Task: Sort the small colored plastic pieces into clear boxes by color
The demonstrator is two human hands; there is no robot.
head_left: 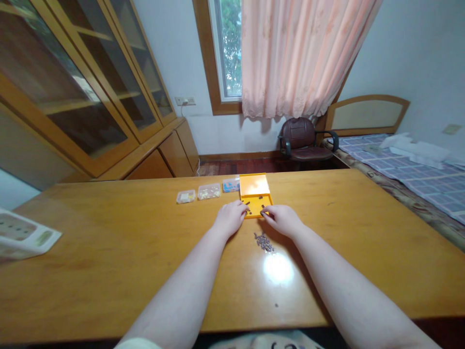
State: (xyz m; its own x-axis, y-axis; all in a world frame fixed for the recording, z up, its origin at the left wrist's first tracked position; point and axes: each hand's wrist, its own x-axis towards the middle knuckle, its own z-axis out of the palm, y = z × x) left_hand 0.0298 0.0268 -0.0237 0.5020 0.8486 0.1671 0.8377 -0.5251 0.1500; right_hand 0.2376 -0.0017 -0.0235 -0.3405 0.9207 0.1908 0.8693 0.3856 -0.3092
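The left hand [230, 218] and right hand [284, 219] are bunching their fingertips at the shallow orange case [253, 185], which is lying open with dark bits [247, 202] inside; whether they are pinching anything cannot be told.

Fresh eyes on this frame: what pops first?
The open orange case at the middle of the wooden table, a few dark bits in its tray, with the left hand and right hand at its near edge. Just nearer lies a small heap of dark pieces by a glare spot; three small clear boxes sit left of the case.
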